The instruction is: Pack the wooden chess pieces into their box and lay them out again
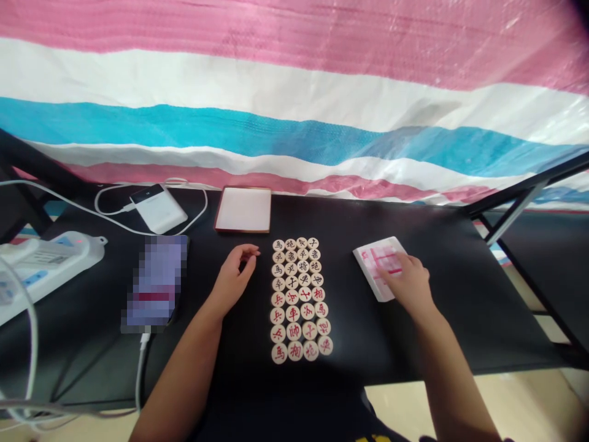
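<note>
Round Chinese chess pieces (298,296) lie flat in tight rows on the black table, black characters in the far rows and red ones in the near rows. To their left, my left hand (235,276) rests on the table with fingers loosely curved, a gap before the thumb, and nothing in it. On the right side is a flat white box (375,261) with pink markings, set at an angle. My right hand (409,282) grips its right side, thumb over the top; the fingertips are partly hidden.
A shallow white tray with a reddish rim (243,210) sits at the back. Leftward are a white power bank (159,209), a pixelated phone (156,282) on a charging cable (140,368), and a white power strip (50,264). Behind hangs a striped plastic sheet (294,92).
</note>
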The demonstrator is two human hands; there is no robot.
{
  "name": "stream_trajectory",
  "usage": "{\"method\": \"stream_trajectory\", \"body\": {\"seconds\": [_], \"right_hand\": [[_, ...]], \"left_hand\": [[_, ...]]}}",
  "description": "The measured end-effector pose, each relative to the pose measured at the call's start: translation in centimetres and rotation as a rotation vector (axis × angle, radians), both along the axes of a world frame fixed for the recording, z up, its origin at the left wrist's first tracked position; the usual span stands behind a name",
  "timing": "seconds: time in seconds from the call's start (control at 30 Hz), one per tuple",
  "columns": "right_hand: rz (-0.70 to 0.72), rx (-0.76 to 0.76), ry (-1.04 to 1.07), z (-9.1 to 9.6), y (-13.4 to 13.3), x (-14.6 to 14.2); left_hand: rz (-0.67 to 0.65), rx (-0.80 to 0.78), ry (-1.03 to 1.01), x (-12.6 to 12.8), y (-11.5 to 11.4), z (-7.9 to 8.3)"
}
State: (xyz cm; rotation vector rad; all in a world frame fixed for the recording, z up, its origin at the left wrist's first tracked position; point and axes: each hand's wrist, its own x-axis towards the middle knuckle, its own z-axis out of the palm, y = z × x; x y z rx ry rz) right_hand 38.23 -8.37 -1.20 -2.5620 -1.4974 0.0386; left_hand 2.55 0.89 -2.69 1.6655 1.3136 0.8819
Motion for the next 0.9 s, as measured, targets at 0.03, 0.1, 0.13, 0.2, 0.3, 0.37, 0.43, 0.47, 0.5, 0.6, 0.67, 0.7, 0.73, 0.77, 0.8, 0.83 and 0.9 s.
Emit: {"method": "stream_trajectory", "body": {"seconds": [0.03, 0.1, 0.13, 0.2, 0.3, 0.37, 0.43, 0.47, 0.5, 0.6, 0.67, 0.7, 0.73, 0.77, 0.8, 0.83, 0.9], "right_hand": [[-0.031, -0.041, -0.022, 0.1, -0.2, 0.7], [-0.090, -0.113, -0.046, 0.5, -0.3, 1.9], [-0.113, -0.134, -0.044, 0.7, -0.2, 2.4], [-0.149, -0.156, -0.017, 1.2, 0.1, 3.0], [-0.201, -0.149, 0.061, 1.7, 0.5, 3.2], [-0.220, -0.137, 0.103, 2.0, 0.6, 3.1], [-0.228, -0.138, 0.117, 2.1, 0.6, 3.2], [-0.228, -0.147, 0.116, 2.2, 0.6, 3.3], [-0.227, -0.158, 0.108, 2.2, 0.6, 3.5], [-0.211, -0.178, 0.079, 2.2, 0.6, 4.0], [-0.201, -0.169, 0.074, 2.0, 0.6, 4.1], [-0.201, -0.160, 0.077, 1.9, 0.6, 4.1], [-0.203, -0.150, 0.085, 1.8, 0.6, 4.1], [-0.207, -0.140, 0.094, 1.7, 0.5, 4.0], [-0.213, -0.127, 0.107, 1.6, 0.4, 3.9], [-0.223, -0.112, 0.120, 1.6, 0.3, 3.8], [-0.255, -0.073, 0.147, 1.9, 0.0, 3.8]], "left_hand": [[-0.003, 0.004, 0.006, 0.0, 0.0, 0.1], [-0.008, 0.020, 0.019, 0.1, -0.1, 0.2], [-0.011, 0.031, 0.026, 0.1, -0.1, 0.3], [-0.018, 0.049, 0.043, 0.1, -0.2, 0.2], [-0.026, 0.068, 0.066, 0.0, -0.2, 0.1], [-0.033, 0.077, 0.082, 0.0, -0.2, -0.1], [-0.034, 0.086, 0.103, -0.1, -0.2, -0.3], [-0.034, 0.090, 0.112, 0.0, -0.1, -0.3], [-0.032, 0.096, 0.117, 0.0, -0.1, -0.4], [-0.033, 0.107, 0.120, 0.0, -0.1, -0.3], [-0.035, 0.111, 0.122, 0.1, -0.1, -0.2], [-0.035, 0.113, 0.124, 0.1, -0.1, -0.2], [-0.035, 0.114, 0.124, 0.1, -0.1, -0.1], [-0.036, 0.116, 0.122, 0.1, -0.2, -0.1], [-0.036, 0.116, 0.119, 0.2, -0.2, -0.1], [-0.035, 0.117, 0.117, 0.1, -0.2, -0.2], [-0.036, 0.119, 0.112, 0.1, -0.2, -0.2]]}}
